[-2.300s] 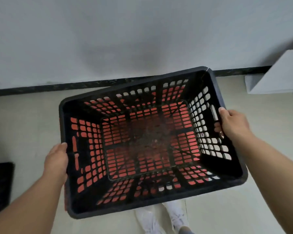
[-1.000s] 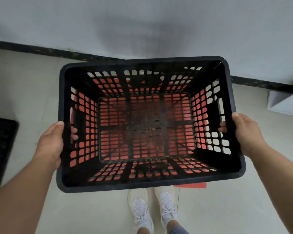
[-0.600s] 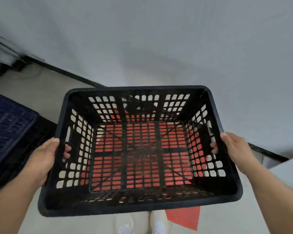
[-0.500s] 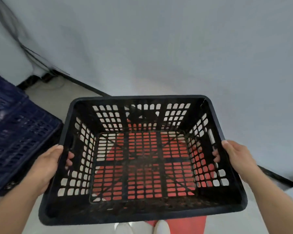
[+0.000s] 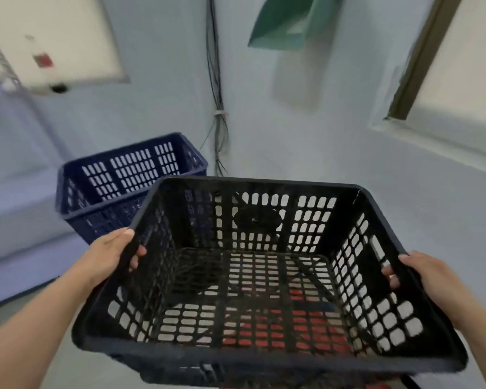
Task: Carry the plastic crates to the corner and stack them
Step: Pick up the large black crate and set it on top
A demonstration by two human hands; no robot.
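Together, left hand (image 5: 107, 259) and right hand (image 5: 427, 279) clamp the black crate (image 5: 264, 353), blue crate (image 5: 129, 169) beyond.

Black crate (image 5: 253, 357) with lattice of rounded-slot holes, red showing through its bottom slots. Dark blue crate (image 5: 129, 178), same slotted pattern. Pale blue-grey walls (image 5: 306, 141), black cables (image 5: 216, 80), green object (image 5: 286, 21) up top.

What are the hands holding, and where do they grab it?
The black crate: left hand grips its left side, right hand its right side.
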